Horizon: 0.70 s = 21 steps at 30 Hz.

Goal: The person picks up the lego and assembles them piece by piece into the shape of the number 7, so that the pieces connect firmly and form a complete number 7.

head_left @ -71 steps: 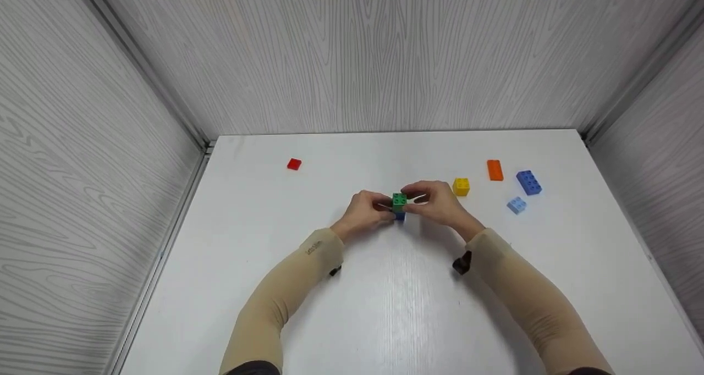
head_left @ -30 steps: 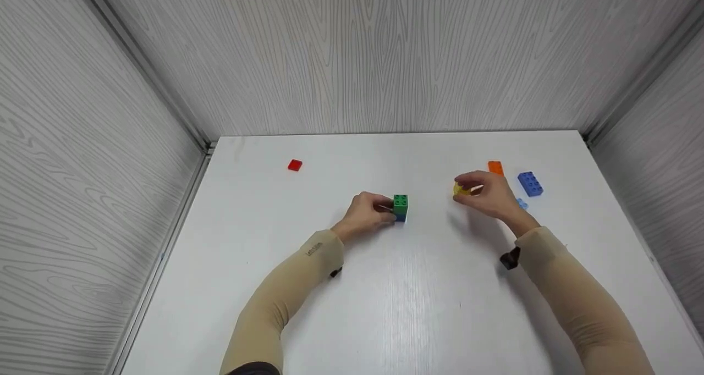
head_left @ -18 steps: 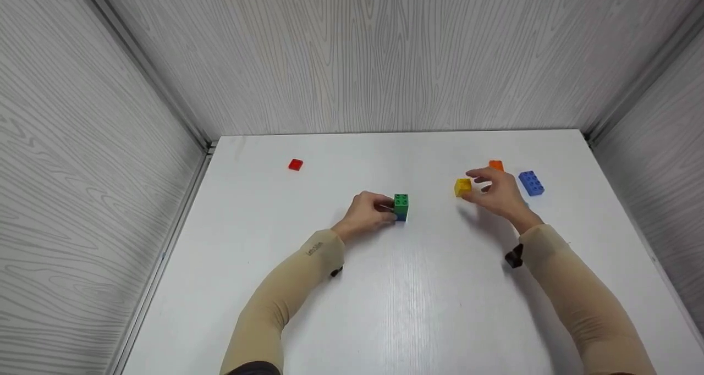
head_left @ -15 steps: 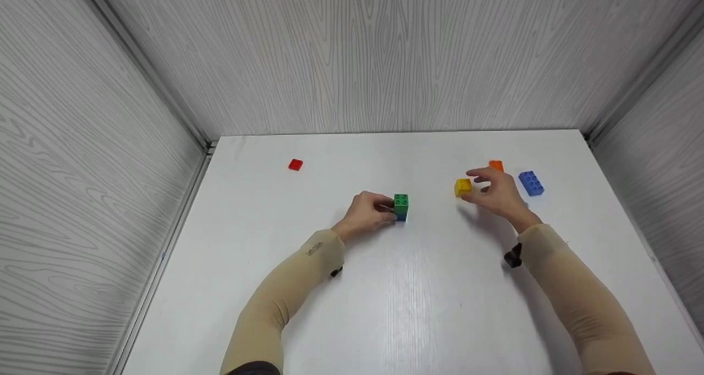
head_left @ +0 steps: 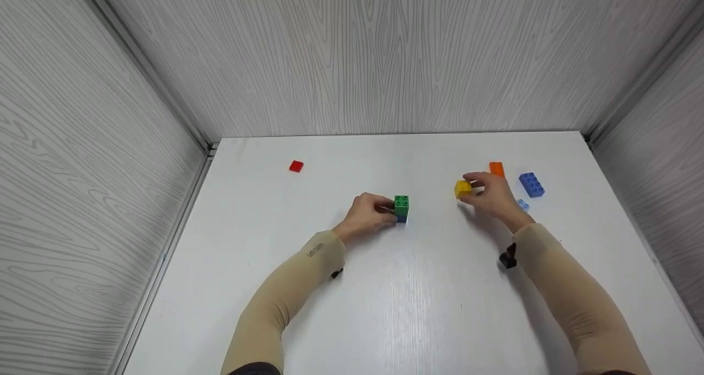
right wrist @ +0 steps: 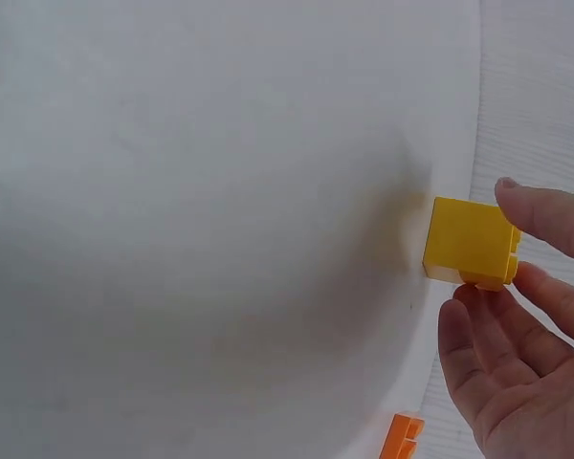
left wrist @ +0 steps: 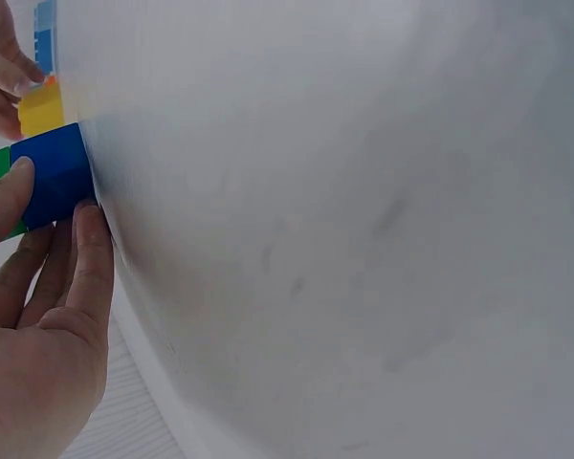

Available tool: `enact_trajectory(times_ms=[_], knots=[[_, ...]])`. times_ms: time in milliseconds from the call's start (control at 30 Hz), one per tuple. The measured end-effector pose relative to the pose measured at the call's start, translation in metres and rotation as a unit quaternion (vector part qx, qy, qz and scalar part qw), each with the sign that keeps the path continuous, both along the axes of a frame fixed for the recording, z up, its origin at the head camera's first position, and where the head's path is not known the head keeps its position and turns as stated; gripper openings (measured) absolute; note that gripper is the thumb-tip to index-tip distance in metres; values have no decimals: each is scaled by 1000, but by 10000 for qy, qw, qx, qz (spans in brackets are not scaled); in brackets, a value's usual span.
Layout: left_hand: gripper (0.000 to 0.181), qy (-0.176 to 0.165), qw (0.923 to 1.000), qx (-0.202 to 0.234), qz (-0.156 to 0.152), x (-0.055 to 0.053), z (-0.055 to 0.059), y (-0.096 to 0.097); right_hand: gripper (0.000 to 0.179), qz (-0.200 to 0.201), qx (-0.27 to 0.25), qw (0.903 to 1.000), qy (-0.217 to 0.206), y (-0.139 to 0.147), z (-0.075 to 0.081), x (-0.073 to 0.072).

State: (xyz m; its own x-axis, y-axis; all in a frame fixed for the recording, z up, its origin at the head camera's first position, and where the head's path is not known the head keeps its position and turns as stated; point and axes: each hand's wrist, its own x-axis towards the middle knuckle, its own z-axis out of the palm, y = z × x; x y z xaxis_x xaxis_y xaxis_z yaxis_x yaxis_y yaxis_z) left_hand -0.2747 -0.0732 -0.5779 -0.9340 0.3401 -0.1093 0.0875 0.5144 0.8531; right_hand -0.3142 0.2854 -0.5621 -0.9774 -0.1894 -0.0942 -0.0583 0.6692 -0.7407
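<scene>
My left hand [head_left: 363, 216] pinches a small stack standing on the white table: a green brick [head_left: 401, 204] on top of a dark blue brick [left wrist: 53, 177]. In the left wrist view the thumb and fingers lie on opposite sides of the blue brick. My right hand [head_left: 494, 198] holds a yellow brick [right wrist: 471, 239] by its edges, thumb on one side and bent fingers on the other. The yellow brick stands on the table, studs up, to the right of the stack. How firm this hold is cannot be seen.
Beyond the right hand lie an orange brick [head_left: 496, 169], a blue brick [head_left: 531, 185] and a partly hidden light blue brick [head_left: 522, 205]. A flat red piece [head_left: 296, 166] lies far left. Grey wood-grain panels [head_left: 352, 56] enclose the table [head_left: 407, 309].
My right hand went from the green brick to the yellow brick, loosened its fingers beside it, then moved slightly left and closed in on it. The left hand stayed at the stack.
</scene>
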Motion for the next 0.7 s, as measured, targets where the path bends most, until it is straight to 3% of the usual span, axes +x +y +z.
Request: enact_trajectory(times_ms=[700], knots=[[40,-35,9994,345,-97,-1,-1,-3,48,-474,165,9986,-170,-10,3,2]])
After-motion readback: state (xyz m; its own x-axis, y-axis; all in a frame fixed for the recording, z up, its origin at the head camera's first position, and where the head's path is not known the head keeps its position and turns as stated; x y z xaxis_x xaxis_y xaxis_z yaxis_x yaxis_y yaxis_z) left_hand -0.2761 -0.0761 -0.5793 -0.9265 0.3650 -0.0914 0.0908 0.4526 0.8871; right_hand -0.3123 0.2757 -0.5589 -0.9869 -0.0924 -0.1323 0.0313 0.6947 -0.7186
